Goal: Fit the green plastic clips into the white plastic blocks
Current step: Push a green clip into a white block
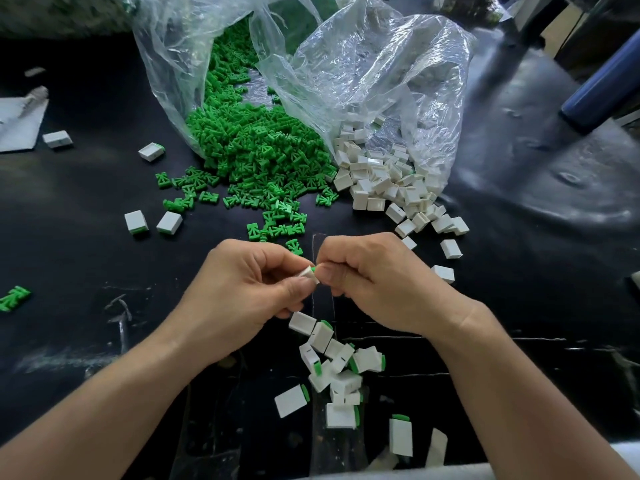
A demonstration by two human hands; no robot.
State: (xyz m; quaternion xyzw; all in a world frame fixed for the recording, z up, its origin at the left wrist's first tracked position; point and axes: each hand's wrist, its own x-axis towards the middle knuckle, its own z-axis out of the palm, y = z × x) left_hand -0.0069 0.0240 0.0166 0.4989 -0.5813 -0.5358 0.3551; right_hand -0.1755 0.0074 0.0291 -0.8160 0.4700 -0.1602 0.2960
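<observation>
Left hand (242,292) fingers curled, pinching white block (308,275). Right hand (377,282) fingers curled, pinching green clip (313,269) at block's end, above black tabletop (86,271).

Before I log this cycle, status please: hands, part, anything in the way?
Left hand pinches white block. Right hand pinches green clip at its end, clip mostly hidden. Finished blocks piled below hands, no obstruction.

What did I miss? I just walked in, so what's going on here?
A person's left hand pinches a white block while the right hand holds a green clip at its end. Finished blocks with green ends lie in a pile below the hands. Loose clips and empty blocks spill from clear bags beyond.
</observation>
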